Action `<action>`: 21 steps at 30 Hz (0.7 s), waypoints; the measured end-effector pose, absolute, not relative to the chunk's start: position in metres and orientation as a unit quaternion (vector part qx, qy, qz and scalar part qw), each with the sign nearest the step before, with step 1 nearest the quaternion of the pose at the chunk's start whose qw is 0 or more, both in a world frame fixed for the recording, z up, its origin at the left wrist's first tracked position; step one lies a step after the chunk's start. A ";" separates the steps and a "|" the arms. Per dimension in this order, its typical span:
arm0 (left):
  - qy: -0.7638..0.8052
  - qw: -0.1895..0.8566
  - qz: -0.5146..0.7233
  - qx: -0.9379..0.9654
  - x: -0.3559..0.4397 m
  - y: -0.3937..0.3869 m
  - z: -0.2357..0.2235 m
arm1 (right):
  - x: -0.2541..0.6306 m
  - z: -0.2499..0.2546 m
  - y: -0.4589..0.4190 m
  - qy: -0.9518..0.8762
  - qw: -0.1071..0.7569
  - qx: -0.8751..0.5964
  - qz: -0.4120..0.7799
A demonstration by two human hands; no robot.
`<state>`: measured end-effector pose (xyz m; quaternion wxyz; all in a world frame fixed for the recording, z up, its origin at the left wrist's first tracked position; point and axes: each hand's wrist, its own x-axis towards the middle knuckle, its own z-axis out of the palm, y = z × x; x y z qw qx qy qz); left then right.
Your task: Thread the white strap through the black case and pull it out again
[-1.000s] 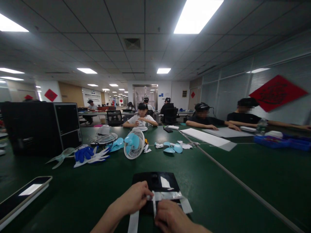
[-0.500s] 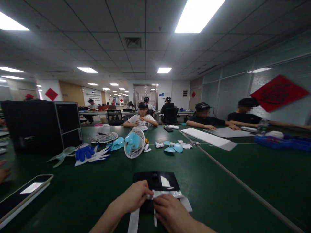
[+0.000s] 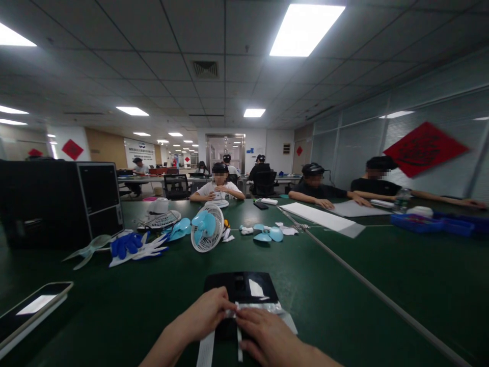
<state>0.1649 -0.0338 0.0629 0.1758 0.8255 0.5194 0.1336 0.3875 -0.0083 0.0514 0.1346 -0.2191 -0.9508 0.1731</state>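
Note:
A dark, glossy flat piece (image 3: 239, 285) lies on the table in front of me, with a shiny silvery strip (image 3: 267, 307) across it. My left hand (image 3: 208, 312) is closed in a pinch at the upper end of a narrow white strip (image 3: 239, 339). At the same spot, the fingers of my right hand (image 3: 267, 331) close over this strip, fingertips almost touching those of my left hand. Wider white bands stick out at both sides: the left band (image 3: 207, 349) below my left hand, the right band (image 3: 289, 322) beyond my right hand. Both hands hide the middle.
A phone (image 3: 30, 311) lies at the left on a white block. Beyond my hands are a fan (image 3: 208, 229), blue fan blades (image 3: 269, 233), gloves (image 3: 132, 247) and a black computer case (image 3: 57, 204). White sheets (image 3: 321, 216) lie near co-workers, with blue trays (image 3: 416, 223) at the right.
My right hand has moved up along the narrow strip, its fingers now straighter and beside my left fingertips. My left hand keeps its pinch. A person's hand showed briefly at the left edge.

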 end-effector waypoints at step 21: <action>0.592 0.260 0.147 0.749 0.144 -0.035 0.072 | 0.441 0.074 0.049 -0.918 0.105 -0.315 0.217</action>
